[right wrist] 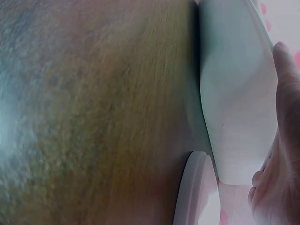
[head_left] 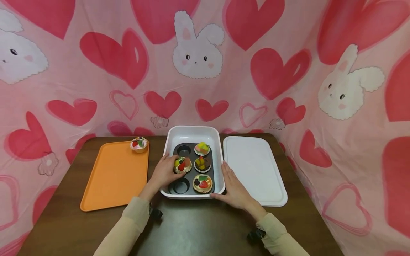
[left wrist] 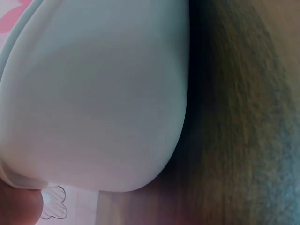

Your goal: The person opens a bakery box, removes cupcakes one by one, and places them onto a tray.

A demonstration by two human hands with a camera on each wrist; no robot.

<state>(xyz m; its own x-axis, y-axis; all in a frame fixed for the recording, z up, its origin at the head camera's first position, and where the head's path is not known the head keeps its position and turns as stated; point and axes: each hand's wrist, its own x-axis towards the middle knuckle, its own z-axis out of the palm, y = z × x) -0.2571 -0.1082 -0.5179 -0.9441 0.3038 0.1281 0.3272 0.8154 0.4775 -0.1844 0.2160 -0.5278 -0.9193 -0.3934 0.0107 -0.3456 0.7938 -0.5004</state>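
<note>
My left hand (head_left: pixel 166 171) grips a small fruit tart (head_left: pixel 183 165) at the middle-left cup of a dark muffin pan (head_left: pixel 188 179). Whether this tart touches the cup is hidden. The pan lies inside a deep white container (head_left: pixel 218 177). Down the pan's right column sit a yellow-topped tart (head_left: pixel 202 148), a tart with dark and yellow pieces (head_left: pixel 202 164) and a strawberry-topped tart (head_left: pixel 203 183). With fingers extended, my right hand (head_left: pixel 235 190) touches the container's front right corner. In the right wrist view, its thumb (right wrist: pixel 287 75) lies at the container's rim.
Left of the container lies an orange tray (head_left: pixel 115 177), carrying another fruit tart (head_left: pixel 139 144) at its back right corner. To the right, a white lid-like panel (head_left: pixel 254 170) lies flat, close beside the container. A pink heart-print cloth (head_left: pixel 205 92) hangs behind the brown table (head_left: pixel 192 227).
</note>
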